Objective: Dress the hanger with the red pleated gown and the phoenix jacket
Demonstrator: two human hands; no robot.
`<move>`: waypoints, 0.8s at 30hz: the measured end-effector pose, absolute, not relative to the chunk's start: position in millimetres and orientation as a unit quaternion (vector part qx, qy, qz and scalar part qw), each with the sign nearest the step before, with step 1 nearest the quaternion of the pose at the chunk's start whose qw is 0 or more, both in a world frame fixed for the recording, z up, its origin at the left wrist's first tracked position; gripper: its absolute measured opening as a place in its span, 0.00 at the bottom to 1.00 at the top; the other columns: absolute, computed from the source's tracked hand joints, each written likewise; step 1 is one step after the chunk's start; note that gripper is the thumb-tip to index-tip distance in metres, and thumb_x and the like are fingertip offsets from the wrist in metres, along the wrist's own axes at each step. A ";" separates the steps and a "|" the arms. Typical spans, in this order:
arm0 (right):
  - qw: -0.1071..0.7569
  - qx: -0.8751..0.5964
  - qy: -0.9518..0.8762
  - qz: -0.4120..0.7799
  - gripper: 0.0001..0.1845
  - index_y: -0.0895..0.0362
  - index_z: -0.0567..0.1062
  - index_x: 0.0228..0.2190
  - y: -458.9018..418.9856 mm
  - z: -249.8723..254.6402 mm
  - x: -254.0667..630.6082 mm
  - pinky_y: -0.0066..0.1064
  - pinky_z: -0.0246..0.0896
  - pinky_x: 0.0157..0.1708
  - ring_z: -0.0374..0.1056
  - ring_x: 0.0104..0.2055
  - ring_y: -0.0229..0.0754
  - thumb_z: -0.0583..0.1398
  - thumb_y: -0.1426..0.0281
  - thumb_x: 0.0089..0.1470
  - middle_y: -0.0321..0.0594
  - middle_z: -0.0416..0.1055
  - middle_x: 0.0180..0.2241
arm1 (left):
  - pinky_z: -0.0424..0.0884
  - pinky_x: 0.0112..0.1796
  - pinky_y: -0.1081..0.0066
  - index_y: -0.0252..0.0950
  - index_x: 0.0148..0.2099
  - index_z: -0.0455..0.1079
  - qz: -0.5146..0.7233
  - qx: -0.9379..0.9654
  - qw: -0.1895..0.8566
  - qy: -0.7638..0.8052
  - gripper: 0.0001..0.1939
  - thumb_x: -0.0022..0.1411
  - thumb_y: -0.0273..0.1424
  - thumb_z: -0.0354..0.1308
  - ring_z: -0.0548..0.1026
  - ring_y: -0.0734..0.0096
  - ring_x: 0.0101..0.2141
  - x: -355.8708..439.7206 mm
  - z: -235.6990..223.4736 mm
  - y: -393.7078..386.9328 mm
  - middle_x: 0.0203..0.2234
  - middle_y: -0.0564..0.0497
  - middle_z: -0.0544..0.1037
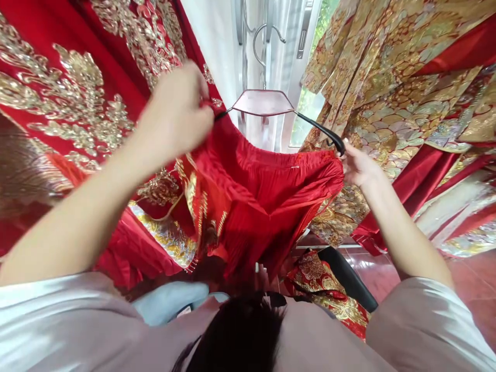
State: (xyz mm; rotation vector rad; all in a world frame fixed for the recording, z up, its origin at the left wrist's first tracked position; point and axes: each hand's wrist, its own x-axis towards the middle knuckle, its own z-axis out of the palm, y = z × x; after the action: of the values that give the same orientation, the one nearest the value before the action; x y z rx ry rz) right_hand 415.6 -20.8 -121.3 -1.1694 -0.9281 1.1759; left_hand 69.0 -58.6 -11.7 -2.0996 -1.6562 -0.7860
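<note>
A red pleated skirt [267, 181] with a gathered elastic waistband hangs open in front of me. Its right end sits at the black-tipped arm of a metal clothes hanger [263, 102], whose hook points up. My right hand [358, 164] is closed on the waistband beside that tip, thumb on top. At the other end my left hand [176, 111], somewhat blurred, is curled over the waistband near the hanger's left arm. Its fingertips and the hanger's left tip are hidden behind the hand. Gold trim [211, 212] shows on the skirt's left side.
Red garments with gold beading [81, 77] hang close on the left. Gold-patterned garments [380, 98] hang on the right. Behind the hanger are a metal rail and a window frame [306, 31]. Below, a red-and-gold cloth [329, 289] lies on a black seat [349, 274].
</note>
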 end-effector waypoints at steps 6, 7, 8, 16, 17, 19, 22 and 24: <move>0.606 -0.489 -0.379 0.500 0.19 0.54 0.67 0.25 -9.4 -134.5 417.5 0.27 0.63 0.24 0.60 0.19 0.33 0.64 0.53 0.48 0.30 0.64 0.18 | 0.70 0.35 0.62 0.27 0.51 0.66 -0.067 -0.822 0.074 -0.560 0.17 0.62 0.23 0.44 0.75 0.54 0.37 107.3 -81.2 -35.4 0.36 0.35 0.74; 0.605 -0.486 -0.394 0.493 0.19 0.54 0.67 0.25 -8.2 -135.8 419.1 0.27 0.63 0.24 0.60 0.19 0.33 0.64 0.52 0.48 0.30 0.64 0.18 | 0.69 0.35 0.62 0.28 0.50 0.67 -0.052 -0.828 0.075 -0.554 0.16 0.63 0.25 0.45 0.75 0.53 0.38 111.8 -82.9 -29.6 0.36 0.35 0.74; 0.603 -0.482 -0.410 0.486 0.20 0.54 0.67 0.25 -7.3 -137.1 420.5 0.27 0.63 0.24 0.60 0.19 0.33 0.63 0.52 0.48 0.30 0.64 0.18 | 0.69 0.36 0.62 0.29 0.49 0.69 -0.055 -0.832 0.083 -0.546 0.16 0.64 0.27 0.45 0.75 0.53 0.38 116.2 -80.8 -24.8 0.35 0.36 0.75; 0.588 -0.483 -0.447 0.471 0.23 0.55 0.64 0.23 -8.9 -137.3 418.5 0.25 0.62 0.21 0.58 0.18 0.31 0.59 0.50 0.52 0.31 0.61 0.17 | 0.64 0.47 0.54 0.36 0.50 0.71 -0.258 -0.858 0.260 -0.360 0.18 0.66 0.36 0.44 0.68 0.49 0.50 166.4 -12.8 7.9 0.46 0.40 0.73; 0.587 -0.483 -0.444 0.474 0.22 0.55 0.64 0.23 -9.6 -136.7 417.7 0.24 0.62 0.20 0.58 0.18 0.31 0.59 0.50 0.53 0.31 0.61 0.17 | 0.63 0.49 0.54 0.37 0.48 0.72 -0.257 -0.866 0.270 -0.332 0.19 0.66 0.37 0.44 0.67 0.49 0.50 173.2 -10.2 16.1 0.46 0.40 0.73; 0.596 -0.480 -0.426 0.483 0.20 0.55 0.66 0.24 -10.7 -136.0 417.7 0.23 0.63 0.20 0.59 0.18 0.30 0.60 0.52 0.53 0.30 0.62 0.17 | 0.62 0.47 0.54 0.36 0.42 0.75 -0.242 -0.879 0.259 -0.319 0.20 0.66 0.39 0.44 0.70 0.50 0.47 184.6 -11.6 32.8 0.40 0.39 0.75; 0.594 -0.484 -0.423 0.483 0.19 0.56 0.69 0.26 -10.9 -134.3 424.2 0.22 0.64 0.20 0.62 0.19 0.31 0.60 0.53 0.53 0.32 0.65 0.18 | 0.63 0.37 0.58 0.36 0.32 0.76 -0.242 -0.885 0.192 -0.349 0.20 0.65 0.39 0.46 0.73 0.52 0.38 193.2 -19.6 49.0 0.27 0.40 0.75; 0.572 -0.493 -0.441 0.486 0.19 0.56 0.71 0.28 -11.3 -130.9 434.0 0.22 0.66 0.21 0.64 0.20 0.31 0.61 0.52 0.53 0.34 0.69 0.21 | 0.62 0.33 0.62 0.39 0.29 0.76 -0.260 -0.888 0.146 -0.349 0.19 0.63 0.41 0.49 0.73 0.54 0.37 193.9 -21.8 51.9 0.23 0.42 0.74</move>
State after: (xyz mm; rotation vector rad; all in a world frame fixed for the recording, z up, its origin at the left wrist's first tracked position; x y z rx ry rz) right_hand 434.0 -11.3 -130.9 -1.1554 -1.0334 1.1398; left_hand 193.9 51.9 -21.8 -2.5579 -1.0045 -0.7477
